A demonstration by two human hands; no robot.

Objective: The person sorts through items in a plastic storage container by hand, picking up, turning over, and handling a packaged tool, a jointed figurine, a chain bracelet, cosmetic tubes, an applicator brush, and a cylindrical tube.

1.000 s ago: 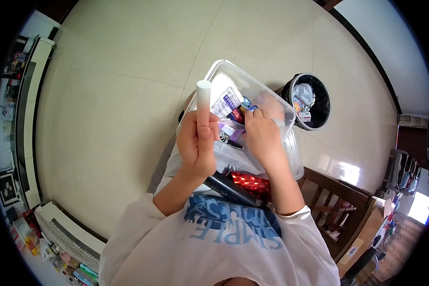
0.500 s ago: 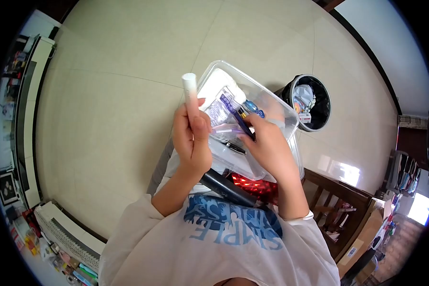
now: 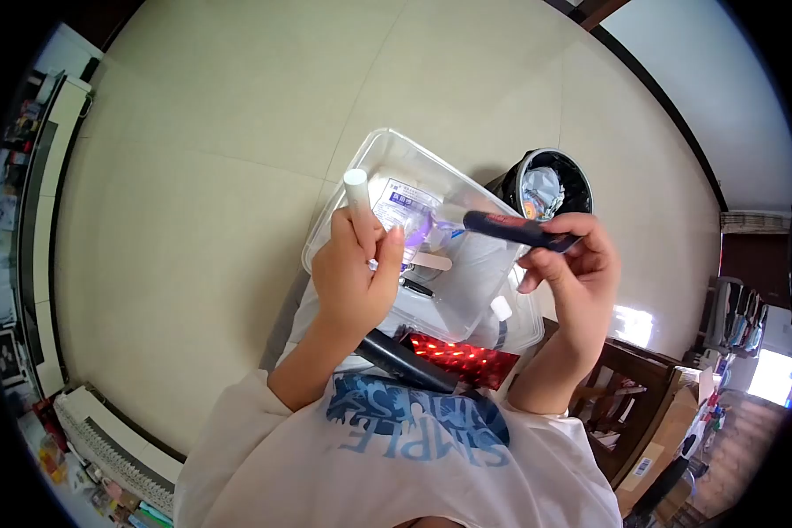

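My left hand (image 3: 354,280) is wrapped round a white tube (image 3: 357,195), which points up over the left part of a clear plastic box (image 3: 453,160). My right hand (image 3: 581,264) pinches one end of a dark marker-like stick (image 3: 510,229) above the box's right edge. Inside the box lie a white packet with purple print (image 3: 405,204), a flat wooden stick (image 3: 432,261) and a black pen (image 3: 416,288). The far end of the box is partly behind my left hand.
Beyond the box stands a bin with a black liner (image 3: 575,180). Near my lap are a black curved tube (image 3: 405,363) and a shiny red packet (image 3: 462,356). A wooden chair (image 3: 620,396) is at the right, a white cabinet (image 3: 114,440) at the left.
My right hand has lifted the dark stick out of the box and moved right with it. The wooden stick now shows. My left hand still holds the white tube, slightly lower.
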